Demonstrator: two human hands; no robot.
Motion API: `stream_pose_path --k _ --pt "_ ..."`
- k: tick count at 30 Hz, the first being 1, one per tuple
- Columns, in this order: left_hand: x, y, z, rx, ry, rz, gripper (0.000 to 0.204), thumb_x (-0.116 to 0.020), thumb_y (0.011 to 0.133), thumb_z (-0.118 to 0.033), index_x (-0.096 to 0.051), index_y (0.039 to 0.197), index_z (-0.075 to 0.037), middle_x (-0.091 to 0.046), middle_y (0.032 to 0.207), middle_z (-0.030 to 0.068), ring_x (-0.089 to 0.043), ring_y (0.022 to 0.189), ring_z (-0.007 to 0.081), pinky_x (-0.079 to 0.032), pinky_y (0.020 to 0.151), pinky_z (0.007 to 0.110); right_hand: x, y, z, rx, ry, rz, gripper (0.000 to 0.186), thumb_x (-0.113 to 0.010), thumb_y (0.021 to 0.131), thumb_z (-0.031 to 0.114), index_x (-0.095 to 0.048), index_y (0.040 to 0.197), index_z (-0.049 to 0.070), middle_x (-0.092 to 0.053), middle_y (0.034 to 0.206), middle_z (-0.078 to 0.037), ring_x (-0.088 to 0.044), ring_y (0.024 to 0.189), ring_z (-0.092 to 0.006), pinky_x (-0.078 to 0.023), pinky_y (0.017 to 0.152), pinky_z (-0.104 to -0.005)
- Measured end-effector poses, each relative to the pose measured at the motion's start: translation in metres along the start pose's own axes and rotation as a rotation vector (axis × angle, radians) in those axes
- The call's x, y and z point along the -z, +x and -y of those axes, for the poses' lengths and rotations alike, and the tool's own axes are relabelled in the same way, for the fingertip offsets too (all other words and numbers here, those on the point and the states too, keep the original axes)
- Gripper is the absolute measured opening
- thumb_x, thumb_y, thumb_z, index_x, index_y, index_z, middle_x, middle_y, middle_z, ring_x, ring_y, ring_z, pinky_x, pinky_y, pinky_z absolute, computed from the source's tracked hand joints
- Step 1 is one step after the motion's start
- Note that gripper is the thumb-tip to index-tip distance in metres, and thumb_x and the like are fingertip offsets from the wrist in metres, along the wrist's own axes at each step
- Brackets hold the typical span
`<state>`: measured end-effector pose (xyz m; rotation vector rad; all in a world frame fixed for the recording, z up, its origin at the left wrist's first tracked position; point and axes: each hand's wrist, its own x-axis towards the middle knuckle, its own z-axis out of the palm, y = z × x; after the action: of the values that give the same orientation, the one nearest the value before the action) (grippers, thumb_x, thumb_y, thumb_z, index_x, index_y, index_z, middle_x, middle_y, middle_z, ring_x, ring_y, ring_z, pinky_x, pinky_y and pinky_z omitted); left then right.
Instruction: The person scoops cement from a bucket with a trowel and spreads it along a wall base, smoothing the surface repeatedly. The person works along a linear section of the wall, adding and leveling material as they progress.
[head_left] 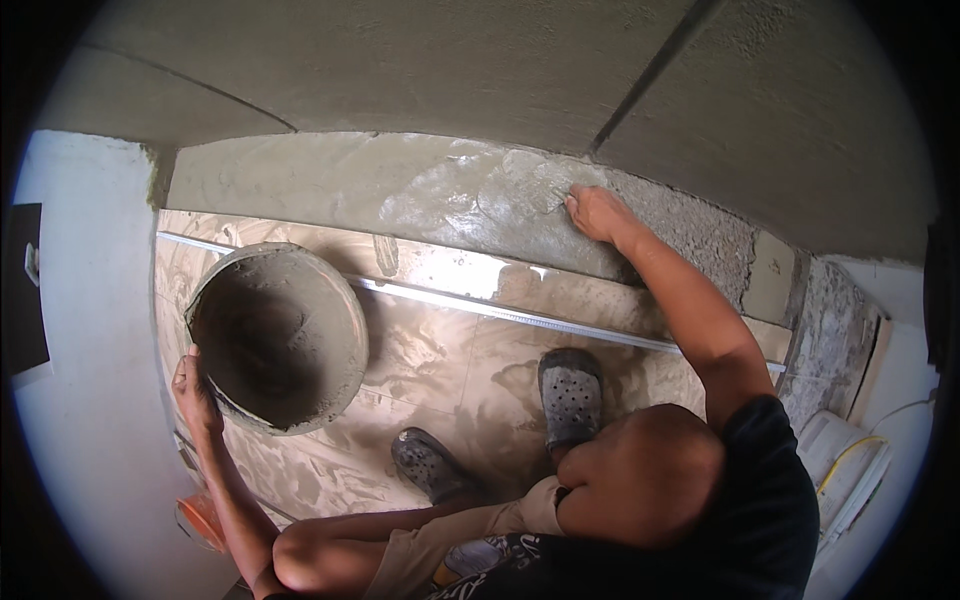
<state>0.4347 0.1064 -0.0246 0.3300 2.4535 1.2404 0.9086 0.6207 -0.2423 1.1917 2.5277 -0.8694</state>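
Note:
My left hand (193,392) grips the near rim of a round mortar pan (330,290), grey and smeared with cement inside, standing on the floor at the left. My right hand (597,212) reaches forward and presses a small trowel (553,196) against a band of wet grey mortar (400,190) along the foot of the wall. The trowel blade is mostly hidden by the fingers and the mortar. I am squatting: my grey clogs (570,392) stand on the smeared tile floor (440,350) between the two hands.
A long metal straightedge (480,308) lies along the floor just below the mortar band. Rough bare render (700,235) continues to the right. An orange object (200,520) sits at the lower left, and white pieces with a yellow cable (850,460) at the right. A white wall (90,350) closes the left side.

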Motion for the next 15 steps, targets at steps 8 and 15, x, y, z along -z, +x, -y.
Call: stream_pose_path --k 8,15 --pt "-0.024 -0.016 -0.021 -0.052 -0.059 -0.069 0.033 -0.067 0.106 -0.033 -0.068 0.090 -0.004 -0.068 0.091 0.0002 -0.056 0.081 0.0087 -0.045 0.078 0.025 0.011 -0.019 -0.015 -0.190 0.007 0.043 0.038 -0.050 0.105 0.032 -0.069 0.119 0.002 -0.071 0.121 -0.026 -0.066 0.117 -0.0459 -0.051 0.102 -0.0545" --pt "-0.020 -0.015 -0.021 -0.048 -0.074 -0.020 0.033 -0.068 0.106 -0.033 -0.067 0.091 -0.003 -0.069 0.095 0.0010 -0.057 0.085 0.0095 -0.046 0.082 0.026 0.004 -0.061 -0.077 -0.235 0.101 -0.027 0.036 -0.052 0.104 0.032 -0.069 0.113 0.001 -0.072 0.114 -0.028 -0.067 0.110 -0.0487 -0.052 0.096 -0.0559"
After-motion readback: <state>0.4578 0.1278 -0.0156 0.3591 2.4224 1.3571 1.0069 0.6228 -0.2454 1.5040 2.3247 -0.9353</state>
